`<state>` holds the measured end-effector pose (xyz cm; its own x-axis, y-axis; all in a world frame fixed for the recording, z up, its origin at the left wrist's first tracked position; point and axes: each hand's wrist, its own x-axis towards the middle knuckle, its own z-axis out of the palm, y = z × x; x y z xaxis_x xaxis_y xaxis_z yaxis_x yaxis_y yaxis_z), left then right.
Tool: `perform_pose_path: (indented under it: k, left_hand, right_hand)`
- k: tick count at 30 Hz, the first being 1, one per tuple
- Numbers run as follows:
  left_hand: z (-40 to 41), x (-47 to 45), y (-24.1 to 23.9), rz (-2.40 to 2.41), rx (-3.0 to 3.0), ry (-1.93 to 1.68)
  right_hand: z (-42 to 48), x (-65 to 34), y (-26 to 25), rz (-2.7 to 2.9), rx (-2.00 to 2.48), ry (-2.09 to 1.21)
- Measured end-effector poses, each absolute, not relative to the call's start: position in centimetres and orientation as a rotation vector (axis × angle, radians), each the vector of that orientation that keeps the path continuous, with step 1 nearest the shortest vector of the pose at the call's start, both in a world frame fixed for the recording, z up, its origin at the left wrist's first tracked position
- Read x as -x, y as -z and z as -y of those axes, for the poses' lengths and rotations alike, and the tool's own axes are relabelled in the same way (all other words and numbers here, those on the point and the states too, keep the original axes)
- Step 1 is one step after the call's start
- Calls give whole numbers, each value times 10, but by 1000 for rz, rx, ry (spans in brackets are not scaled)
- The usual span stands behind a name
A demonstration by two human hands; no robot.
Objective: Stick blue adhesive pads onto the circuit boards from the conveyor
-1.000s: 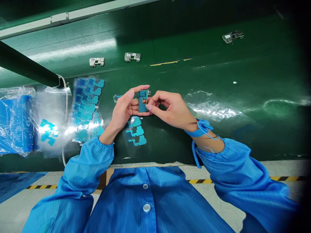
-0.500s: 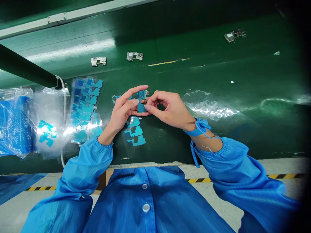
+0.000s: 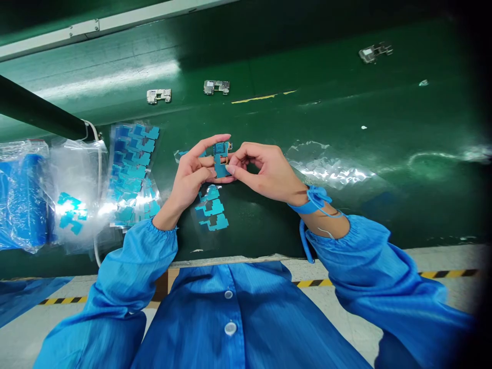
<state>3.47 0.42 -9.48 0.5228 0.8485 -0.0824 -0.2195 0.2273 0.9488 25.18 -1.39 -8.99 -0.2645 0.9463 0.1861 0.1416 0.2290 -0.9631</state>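
Observation:
My left hand (image 3: 192, 177) and my right hand (image 3: 267, 171) meet over the green belt and together hold a small blue circuit board (image 3: 220, 160). The left thumb and fingers clamp its left side, with the forefinger stretched over the top. The right hand's thumb and forefinger pinch its right edge. Just below the board lies a clear strip with blue stickers (image 3: 212, 209). A blue wrist strap (image 3: 313, 201) with a coiled cord sits on my right wrist.
A clear sheet of several blue stickers (image 3: 132, 169) lies left of my hands, beside plastic bags with blue material (image 3: 26, 197). Crumpled clear film (image 3: 330, 171) lies at right. Three small metal boards (image 3: 159, 96) (image 3: 216, 86) (image 3: 374, 52) rest farther up the green conveyor (image 3: 346, 113).
The hands keep the same hold on the board with small finger shifts. The metal boards on the belt have drifted slightly to the right.

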Motion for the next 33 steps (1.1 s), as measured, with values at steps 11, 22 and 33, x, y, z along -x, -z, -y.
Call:
perform_pose_path:
  k: [11, 22, 33]
  left_hand:
    - [-6, -33, 96, -666, -1043, -803]
    - [-8, -33, 96, -667, -1045, -791]
    - [-8, -33, 94, -696, -1045, -810]
  right_hand:
    - [14, -252, 88, 1613, 1059, -1144]
    - [14, -252, 90, 1612, 1050, -1140]
    - [15, -252, 87, 1531, 1060, -1288]
